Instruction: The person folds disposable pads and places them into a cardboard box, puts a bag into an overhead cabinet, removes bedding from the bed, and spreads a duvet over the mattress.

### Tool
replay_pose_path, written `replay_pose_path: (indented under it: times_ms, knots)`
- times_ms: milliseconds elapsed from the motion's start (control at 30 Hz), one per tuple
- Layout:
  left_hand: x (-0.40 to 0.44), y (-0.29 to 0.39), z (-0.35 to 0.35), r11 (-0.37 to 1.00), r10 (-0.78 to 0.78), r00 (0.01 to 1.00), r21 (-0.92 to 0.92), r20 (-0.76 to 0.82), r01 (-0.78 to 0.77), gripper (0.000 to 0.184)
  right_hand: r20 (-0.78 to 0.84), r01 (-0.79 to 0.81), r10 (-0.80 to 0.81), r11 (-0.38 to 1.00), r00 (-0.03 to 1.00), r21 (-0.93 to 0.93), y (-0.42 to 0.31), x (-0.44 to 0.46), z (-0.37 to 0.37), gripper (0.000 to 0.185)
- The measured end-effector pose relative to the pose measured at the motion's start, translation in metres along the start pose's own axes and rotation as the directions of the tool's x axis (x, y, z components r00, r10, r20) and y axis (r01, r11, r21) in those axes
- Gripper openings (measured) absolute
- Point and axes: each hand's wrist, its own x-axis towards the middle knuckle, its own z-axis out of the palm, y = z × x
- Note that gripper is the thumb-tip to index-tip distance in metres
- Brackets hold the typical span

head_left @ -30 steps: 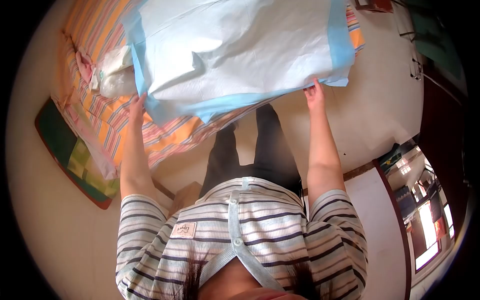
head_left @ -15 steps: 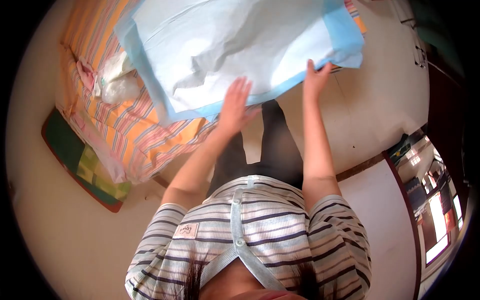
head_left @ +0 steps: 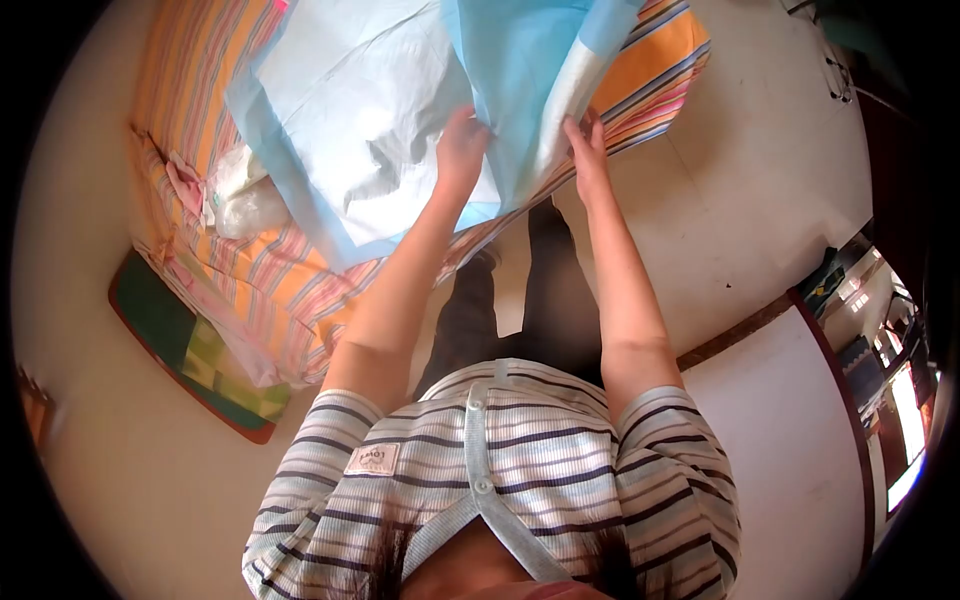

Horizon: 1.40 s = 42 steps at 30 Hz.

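Observation:
A disposable underpad (head_left: 370,110), white with a light blue border, lies over a striped bedsheet. Its right part is folded over toward the middle, showing the blue backing (head_left: 510,50). My left hand (head_left: 463,150) is closed at the edge of the folded part, its fingertips partly hidden against the blue backing. At the fold on the right, my right hand (head_left: 590,155) has its thumb and fingers around the pad's rolled side. The white surface under the left hand is creased.
The orange striped bedsheet (head_left: 665,55) covers the bed beneath the pad. A clear plastic bag (head_left: 248,205) and a pink cloth (head_left: 185,185) lie on the left. Below them stands a green board with a reddish edge (head_left: 150,305). A white panel (head_left: 770,420) is on the right.
The pad's right side has been folded over to the left, baring striped sheet there. My left hand has moved up onto the pad; my right hand has moved left with the fold.

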Motion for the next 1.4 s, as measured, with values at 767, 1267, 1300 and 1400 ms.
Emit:
replay_pose_path:
  times_ms: [767, 1267, 1300, 1400]
  knots:
    - [-0.032, 0.03, 0.039, 0.946, 0.197, 0.975, 0.242, 0.101, -0.216, 0.035, 0.367, 0.423, -0.327, 0.88, 0.871, -0.218, -0.067, -0.062, 0.036, 0.031]
    - [-0.033, 0.128, -0.02, 0.966, 0.255, 0.964, 0.054, -0.079, -0.251, 0.018, 0.106, -0.105, 0.042, 0.7, 0.993, 0.707, 0.023, -0.003, -0.015, 0.047]
    - [-0.035, 0.123, -0.018, 0.982, 0.187, 0.98, 0.026, -0.06, -0.186, 0.02, 0.129, -0.135, 0.066, 0.736, 0.989, 0.663, 0.021, -0.006, -0.012, 0.047]
    - [-0.042, 0.117, -0.017, 0.993, 0.076, 0.99, 0.085, 0.12, -0.086, 0.031, 0.177, -0.193, 0.11, 0.804, 0.978, 0.562, -0.005, -0.017, 0.002, 0.048]
